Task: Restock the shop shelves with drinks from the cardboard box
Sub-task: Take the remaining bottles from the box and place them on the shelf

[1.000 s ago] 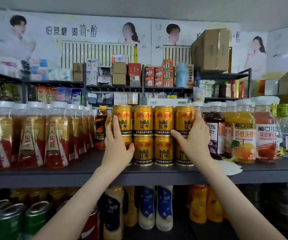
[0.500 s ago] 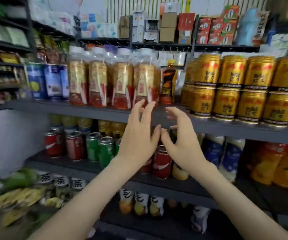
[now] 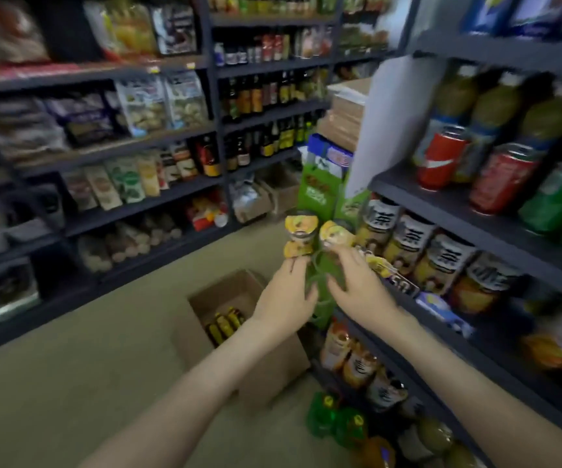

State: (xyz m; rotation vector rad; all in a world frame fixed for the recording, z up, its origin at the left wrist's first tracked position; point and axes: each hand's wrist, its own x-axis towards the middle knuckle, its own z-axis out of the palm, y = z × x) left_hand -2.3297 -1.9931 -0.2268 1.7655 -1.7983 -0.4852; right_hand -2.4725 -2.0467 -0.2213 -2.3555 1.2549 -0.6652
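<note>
Shop floor [image 3: 70,383] | cardboard box [image 3: 273,374] stands open | left hand [image 3: 284,293], right hand [image 3: 362,290] loose, empty | risk: haste topples shelf bottles [image 3: 404,238]

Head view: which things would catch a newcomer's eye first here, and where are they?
The left hand and the right hand reach out empty at the centre. Below them an open cardboard box stands on the floor with dark bottles inside. Red and green cans stand on the shelf on the right.

Shop aisle with a plain beige floor [image 3: 70,383]. Dark metal wall racks [image 3: 144,202] line the far side. A white panel [image 3: 397,123] closes the end of the drinks rack [image 3: 468,228].
</note>
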